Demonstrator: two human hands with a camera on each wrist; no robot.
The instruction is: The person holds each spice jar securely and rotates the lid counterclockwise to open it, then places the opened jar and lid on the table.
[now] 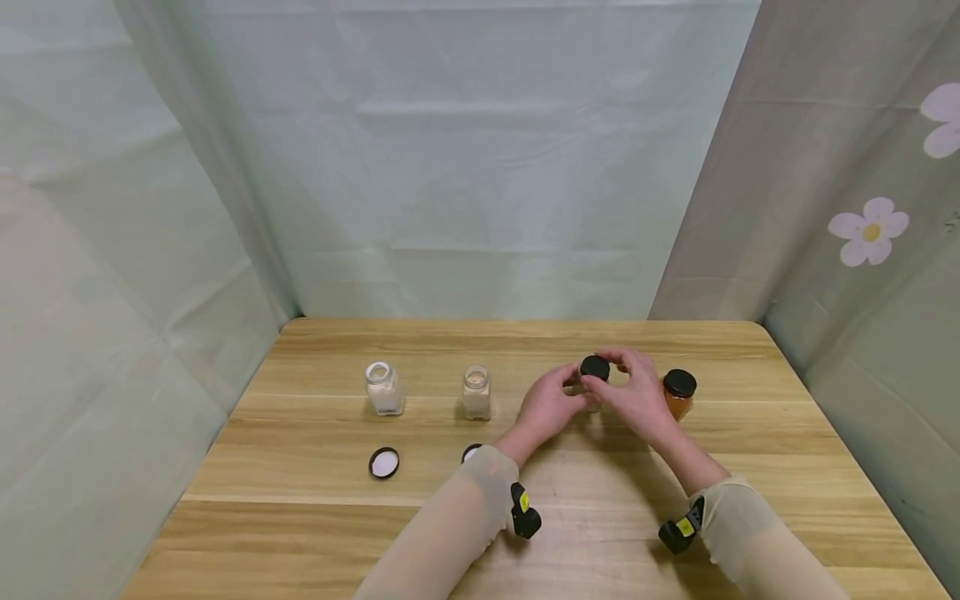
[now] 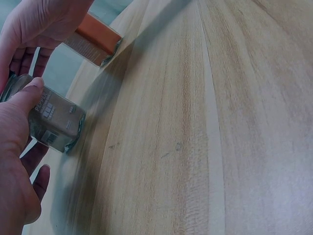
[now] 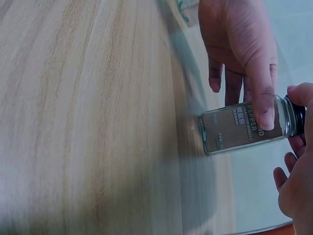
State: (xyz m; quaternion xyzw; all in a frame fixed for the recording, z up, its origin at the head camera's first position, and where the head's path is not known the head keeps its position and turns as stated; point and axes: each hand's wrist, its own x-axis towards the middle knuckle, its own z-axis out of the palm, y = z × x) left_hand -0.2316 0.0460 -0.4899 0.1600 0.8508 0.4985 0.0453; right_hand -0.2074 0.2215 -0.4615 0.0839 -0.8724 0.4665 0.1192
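A square glass jar of brown powder (image 3: 227, 129), labelled as pepper, stands on the table right of centre in the head view. My left hand (image 1: 551, 404) grips its body, the thumb lying on the label. At the top, my right hand (image 1: 637, 396) pinches the black lid (image 1: 595, 367), which sits on the jar's neck. Just right of that hand is a jar of orange-red powder (image 1: 678, 407) with its black lid on. The hands hide much of the pepper jar in the head view.
To the left stand two lidless jars, one with whitish powder (image 1: 386, 395) and one with beige powder (image 1: 476, 402). In front of them lie a black-rimmed lid (image 1: 385, 463) and another lid (image 1: 470, 452), partly covered by my left sleeve. Cloth curtains (image 1: 480, 167) surround the wooden table (image 1: 300, 533).
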